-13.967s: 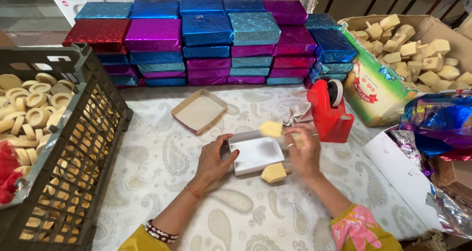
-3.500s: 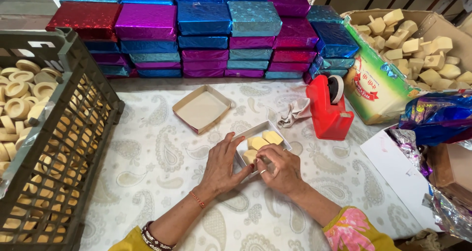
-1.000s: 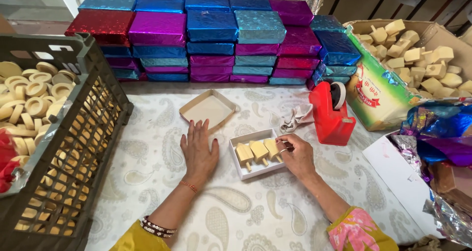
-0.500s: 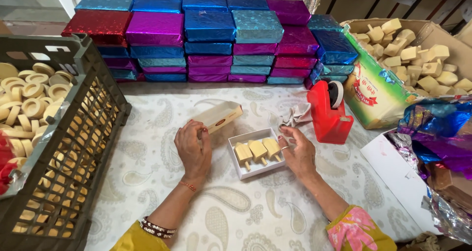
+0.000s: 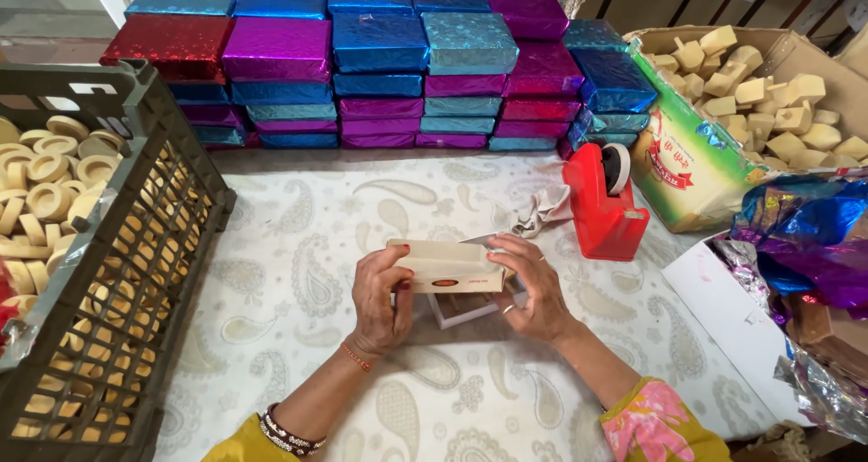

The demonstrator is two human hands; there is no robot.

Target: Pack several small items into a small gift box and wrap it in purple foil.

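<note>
Paisley-printed white cloth (image 5: 298, 272) covers our worktable, with foil-wrapped boxes (image 5: 380, 55) in blue, purple and red stacked along its far edge. We see a dark plastic crate (image 5: 136, 272) of pale round pieces at left; at right, a red tape dispenser (image 5: 604, 211), a carton (image 5: 714, 155) heaped with cream blocks and crumpled foil sheets (image 5: 814, 245) — all crowding the work space. A white rag (image 5: 535, 213) lies just behind our hands. Our left hand (image 5: 380, 299) and right hand (image 5: 533, 286) are both clamped on the ends of a cream lid (image 5: 445, 265), held just above the white tray (image 5: 466, 306). Half a second earlier only the left hand held the lid, off to the side, and the tray's filling showed — now the lid hides it.
</note>
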